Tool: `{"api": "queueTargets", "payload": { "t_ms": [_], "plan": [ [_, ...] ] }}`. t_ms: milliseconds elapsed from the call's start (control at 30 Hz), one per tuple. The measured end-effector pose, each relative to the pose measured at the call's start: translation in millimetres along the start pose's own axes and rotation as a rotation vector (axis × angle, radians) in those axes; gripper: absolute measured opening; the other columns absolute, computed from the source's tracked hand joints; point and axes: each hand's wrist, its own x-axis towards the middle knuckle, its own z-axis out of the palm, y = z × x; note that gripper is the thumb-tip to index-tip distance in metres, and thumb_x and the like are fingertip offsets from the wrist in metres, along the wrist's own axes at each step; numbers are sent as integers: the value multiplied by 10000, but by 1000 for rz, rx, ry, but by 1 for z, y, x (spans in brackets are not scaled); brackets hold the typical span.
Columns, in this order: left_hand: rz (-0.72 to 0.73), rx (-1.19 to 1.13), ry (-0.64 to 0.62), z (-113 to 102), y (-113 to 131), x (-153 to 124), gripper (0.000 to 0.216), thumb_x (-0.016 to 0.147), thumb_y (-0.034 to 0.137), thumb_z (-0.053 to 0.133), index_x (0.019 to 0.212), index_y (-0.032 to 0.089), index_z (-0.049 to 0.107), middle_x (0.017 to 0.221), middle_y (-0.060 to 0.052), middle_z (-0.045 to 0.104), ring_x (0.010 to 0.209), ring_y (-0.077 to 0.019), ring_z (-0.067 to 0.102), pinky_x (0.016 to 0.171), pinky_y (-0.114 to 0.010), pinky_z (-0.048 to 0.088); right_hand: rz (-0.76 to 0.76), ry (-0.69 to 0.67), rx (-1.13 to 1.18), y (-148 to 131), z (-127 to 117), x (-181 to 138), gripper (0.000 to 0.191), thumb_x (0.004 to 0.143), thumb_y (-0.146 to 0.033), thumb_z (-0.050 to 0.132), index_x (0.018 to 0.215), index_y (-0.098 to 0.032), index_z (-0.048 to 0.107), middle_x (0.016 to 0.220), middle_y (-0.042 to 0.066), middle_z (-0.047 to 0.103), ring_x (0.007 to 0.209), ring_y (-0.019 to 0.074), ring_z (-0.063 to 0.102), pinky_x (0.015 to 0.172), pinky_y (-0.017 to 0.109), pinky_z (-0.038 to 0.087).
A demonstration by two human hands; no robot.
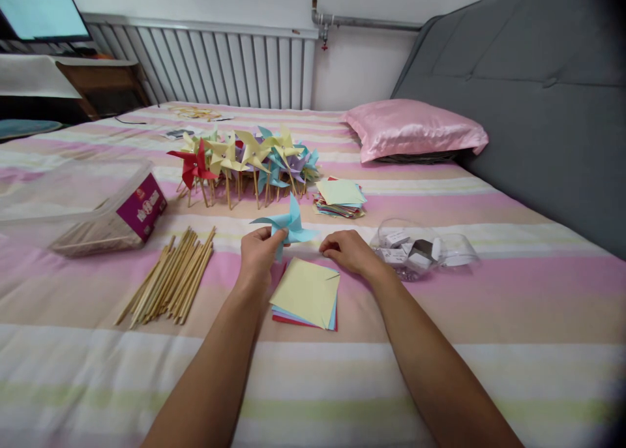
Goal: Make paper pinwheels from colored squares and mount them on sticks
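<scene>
My left hand (259, 249) pinches a light blue paper pinwheel head (288, 225) just above the striped bedspread. My right hand (348, 251) rests beside it with fingers curled, knuckles down on the cloth; what lies under them is hidden. Directly in front of both hands lies a small stack of cut paper squares (307, 293), yellow on top. A bundle of wooden sticks (171, 277) lies to the left of my left forearm.
Finished pinwheels on sticks (244, 161) stand in a cluster further back, beside a second paper stack (340, 197). A clear plastic tub (85, 207) lies at left, a clear lidded container of small parts (415, 249) at right, a pink pillow (413, 128) behind.
</scene>
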Motion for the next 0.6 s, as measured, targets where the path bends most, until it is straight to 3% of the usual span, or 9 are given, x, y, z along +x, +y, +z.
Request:
{"api": "queueTargets", "payload": {
  "t_ms": [400, 600],
  "plan": [
    [-1, 20, 7, 1, 0, -1, 201, 573, 304, 715, 574, 124, 624, 511, -12, 592, 460, -107, 494, 406, -208, 298, -36, -44, -22, -2, 2, 1, 169, 752, -107, 594, 785, -214, 721, 801, 12, 724, 738, 149, 623, 682, 234, 416],
    [9, 5, 7, 1, 0, -1, 188, 566, 297, 709, 566, 124, 634, 510, -12, 600, 455, -105, 489, 430, -213, 308, 3, 6, -60, -5, -2, -1, 176, 753, -104, 571, 776, -205, 713, 806, 36, 724, 755, 168, 619, 690, 255, 404]
  ]
}}
